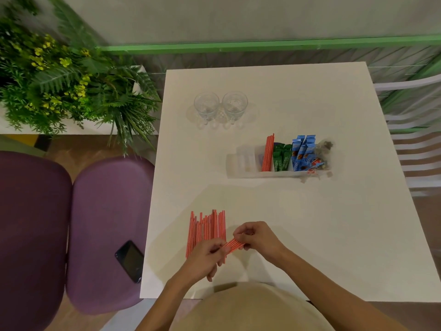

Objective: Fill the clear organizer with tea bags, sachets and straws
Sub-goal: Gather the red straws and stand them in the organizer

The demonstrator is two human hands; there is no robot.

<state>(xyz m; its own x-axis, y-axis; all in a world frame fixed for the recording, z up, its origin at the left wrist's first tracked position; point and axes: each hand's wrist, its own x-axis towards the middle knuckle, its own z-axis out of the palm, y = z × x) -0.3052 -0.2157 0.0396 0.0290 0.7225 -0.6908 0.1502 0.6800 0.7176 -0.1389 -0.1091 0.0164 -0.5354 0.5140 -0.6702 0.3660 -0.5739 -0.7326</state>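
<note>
Head view: a white table [310, 235] fills the middle of the frame. At its near edge both hands meet over a small bundle [235, 244] of orange straws, which lies slanted, its right end farther away. The left hand [207, 254] has its grip closed on the bundle's near left end, thumb and fingers pinching it. The right hand [257, 240] grasps the other end, fingers curled round the straws. Just left of the hands, partly under the left hand, the loose straws [205, 230] lie side by side on the table, pointing away from the person.

Farther back and to the right stands the clear organizer [238, 172], long side toward the person. Near its middle, upright straws [267, 154] lean in one compartment. Green sachets [281, 158] stand just right of them, then blue sachets [301, 151], and at the right end tea bags [323, 149], blurred, with red tags spilling over the front wall.

Behind the organizer, toward the table's far left, two glass mugs [206, 107] stand side by side, touching or nearly so.

Left of the table, a phone [130, 260] lies on a purple chair [105, 223]. Beyond that are plants [59, 80] with yellow flowers. A white chair [415, 144] stands at the right.
</note>
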